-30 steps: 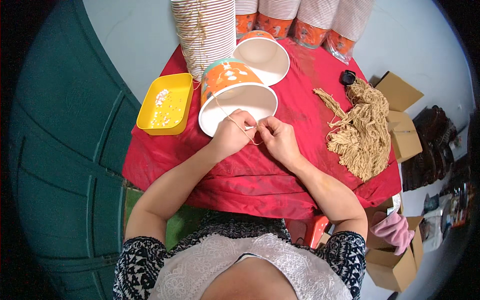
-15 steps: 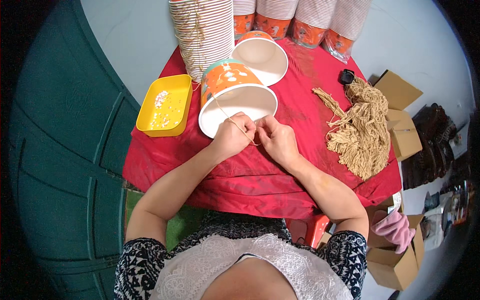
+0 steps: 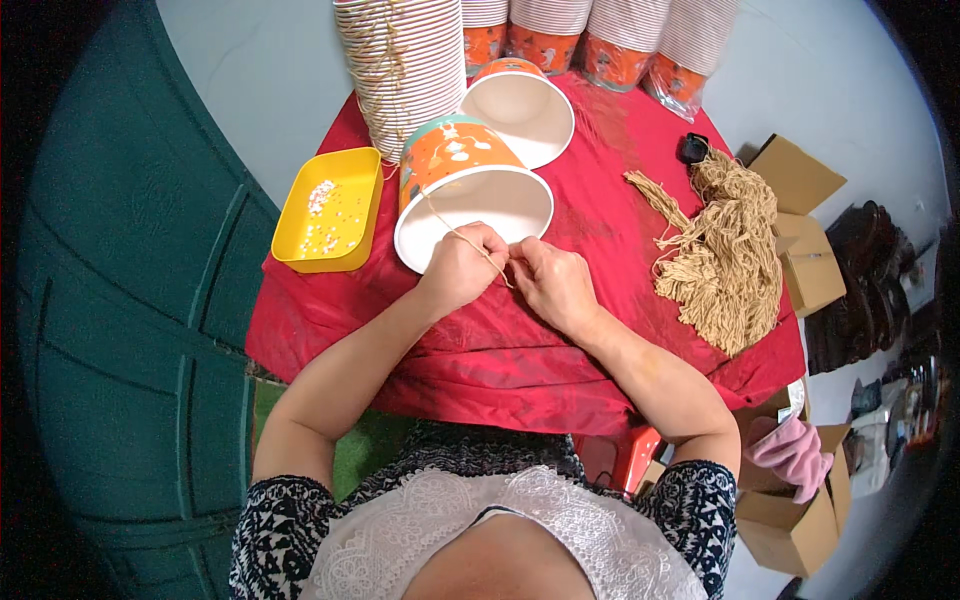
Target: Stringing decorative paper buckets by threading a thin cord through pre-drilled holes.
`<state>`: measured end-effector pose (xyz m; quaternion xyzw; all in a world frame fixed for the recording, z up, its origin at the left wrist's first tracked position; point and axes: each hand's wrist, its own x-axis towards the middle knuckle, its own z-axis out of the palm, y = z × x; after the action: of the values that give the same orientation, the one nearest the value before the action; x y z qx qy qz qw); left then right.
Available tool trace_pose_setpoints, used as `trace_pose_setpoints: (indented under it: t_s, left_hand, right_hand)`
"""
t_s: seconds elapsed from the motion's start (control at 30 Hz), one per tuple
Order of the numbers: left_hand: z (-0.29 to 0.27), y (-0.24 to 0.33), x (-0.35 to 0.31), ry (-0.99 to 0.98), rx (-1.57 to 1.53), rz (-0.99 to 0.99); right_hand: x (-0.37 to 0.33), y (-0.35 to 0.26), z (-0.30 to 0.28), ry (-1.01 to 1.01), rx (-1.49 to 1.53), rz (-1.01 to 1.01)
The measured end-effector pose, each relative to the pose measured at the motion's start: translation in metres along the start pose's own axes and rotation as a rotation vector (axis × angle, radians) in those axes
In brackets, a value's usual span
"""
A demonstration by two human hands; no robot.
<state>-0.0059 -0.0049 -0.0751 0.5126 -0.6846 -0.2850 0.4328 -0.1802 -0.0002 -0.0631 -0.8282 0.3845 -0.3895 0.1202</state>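
Note:
A paper bucket (image 3: 455, 158), orange with a green band at its base, lies on its side with its white mouth facing me. From its wall near the rim a thin tan string (image 3: 448, 222) runs across my left hand (image 3: 463, 266) and bends back at my fingertips. My left hand is closed in a pinch at the string, just before the bucket's mouth. Against it, my right hand (image 3: 556, 284) also pinches there, fingertips nearly touching the left ones. The string's end is hidden between the fingers.
Behind lies a second paper bucket (image 3: 520, 115), near a tall stack of buckets (image 3: 405, 75) draped with strings. A yellow tray (image 3: 345, 215) of small white pieces stands left. On the right are a bundle of tan strings (image 3: 725, 255) and a black object (image 3: 692, 149). Red cloth (image 3: 600, 370) covers the table.
Both hands stay together at the string, with only slight finger movement; the right fingers have shifted a little. The bucket lies as before.

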Motion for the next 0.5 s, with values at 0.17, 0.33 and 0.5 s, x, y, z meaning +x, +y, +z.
trace_pose_setpoints:
  t_s: [0.17,0.33,0.5]
  left_hand:
    - [-0.001,0.004,0.0,-0.048,-0.007,-0.012]
    - [0.0,-0.003,-0.002,-0.051,-0.027,0.045]
    - [-0.001,-0.002,-0.001,-0.019,0.08,0.119]
  right_hand:
    - [0.0,0.01,0.005,-0.012,0.156,0.082]
    - [0.01,0.015,-0.005,-0.206,0.404,0.268]
    - [0.012,0.022,-0.003,-0.224,0.514,0.326]
